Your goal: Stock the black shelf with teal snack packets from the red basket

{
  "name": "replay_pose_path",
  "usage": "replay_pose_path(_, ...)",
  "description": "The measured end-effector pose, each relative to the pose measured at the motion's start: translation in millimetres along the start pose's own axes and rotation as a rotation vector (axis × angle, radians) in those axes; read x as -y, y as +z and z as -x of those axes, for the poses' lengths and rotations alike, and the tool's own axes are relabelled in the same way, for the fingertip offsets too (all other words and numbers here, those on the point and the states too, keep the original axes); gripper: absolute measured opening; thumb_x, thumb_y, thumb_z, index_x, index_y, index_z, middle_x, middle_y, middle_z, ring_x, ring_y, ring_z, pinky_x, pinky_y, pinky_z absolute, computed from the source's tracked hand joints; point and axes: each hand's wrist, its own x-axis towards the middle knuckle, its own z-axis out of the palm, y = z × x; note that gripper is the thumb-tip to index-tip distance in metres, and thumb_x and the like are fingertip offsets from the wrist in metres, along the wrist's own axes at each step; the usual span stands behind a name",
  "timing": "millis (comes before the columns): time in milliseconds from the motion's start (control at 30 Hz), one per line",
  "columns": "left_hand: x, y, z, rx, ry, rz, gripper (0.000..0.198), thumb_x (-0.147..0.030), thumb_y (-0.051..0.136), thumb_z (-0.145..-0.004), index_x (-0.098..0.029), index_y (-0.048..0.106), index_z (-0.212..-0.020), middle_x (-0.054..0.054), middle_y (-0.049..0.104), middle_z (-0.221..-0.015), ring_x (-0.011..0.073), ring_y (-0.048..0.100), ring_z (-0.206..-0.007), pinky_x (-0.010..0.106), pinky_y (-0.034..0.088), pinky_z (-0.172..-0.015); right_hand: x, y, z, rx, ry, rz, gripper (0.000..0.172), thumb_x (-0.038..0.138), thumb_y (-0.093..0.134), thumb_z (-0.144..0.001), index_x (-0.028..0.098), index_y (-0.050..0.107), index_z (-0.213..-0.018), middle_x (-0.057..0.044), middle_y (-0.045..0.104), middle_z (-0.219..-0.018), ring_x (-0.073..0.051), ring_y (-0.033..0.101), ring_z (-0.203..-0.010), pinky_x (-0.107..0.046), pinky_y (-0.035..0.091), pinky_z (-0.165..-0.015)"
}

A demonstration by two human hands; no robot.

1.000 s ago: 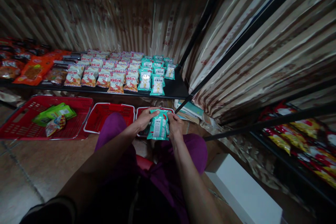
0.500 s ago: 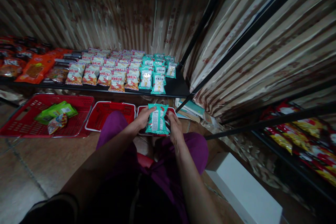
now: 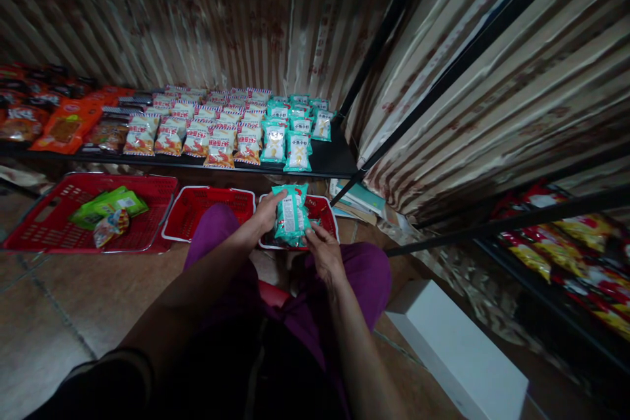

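Note:
Between my hands is a teal snack bag (image 3: pixel 291 213), its printed back turned up toward me. My left hand (image 3: pixel 268 210) grips its left edge with the thumb on top. At the lower right corner of the bag, my right hand (image 3: pixel 325 251) touches it with loosely bent fingers. Directly beneath is a small red basket (image 3: pixel 331 210) with a white rim, and more teal packaging shows inside it. On the black shelf ahead, matching teal bags (image 3: pixel 298 151) stand in rows beside white and orange snack bags (image 3: pixel 219 144).
A second small red basket (image 3: pixel 211 195) stands left of my knee. Farther left, a larger red basket (image 3: pixel 162 200) holds green packets (image 3: pixel 105 207). A white box (image 3: pixel 457 348) lies at my right, near a black shelf post (image 3: pixel 394 138). Red and yellow packages (image 3: pixel 566 243) fill the right shelf.
The teal bag has tilted and shifted slightly left in my left hand. My right hand has slid down from its right side to the lower corner, uncovering more of the basket.

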Motion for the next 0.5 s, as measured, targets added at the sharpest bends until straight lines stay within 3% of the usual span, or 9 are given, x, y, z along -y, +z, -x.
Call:
replay_pose_path(267,4,1.3,-4,-0.062,-0.016,-0.018,0.027,-0.034,0.077,-0.063,-0.015,0.061,-0.073,0.0,0.064,-0.06,0.0138,0.06,-0.055,0.028,0.049,-0.065,-5,1,4,-0.013,-0.037,-0.053,0.04,0.03,0.082,-0.052,0.019,0.07,-0.089,0.002,0.069,-0.074,-0.009,0.057,-0.058,-0.023,0.05,-0.057)
replay_pose_path(500,11,-0.9,-8,-0.155,0.006,-0.022,0.028,-0.035,0.078,-0.062,-0.016,0.059,-0.073,0.0,0.065,-0.063,0.0122,0.059,-0.055,0.026,0.047,-0.062,-9,7,10,-0.052,0.0,-0.084,0.056,0.035,0.083,-0.052,0.023,0.06,-0.101,0.006,0.063,-0.069,-0.011,0.064,-0.064,-0.027,0.054,-0.066)
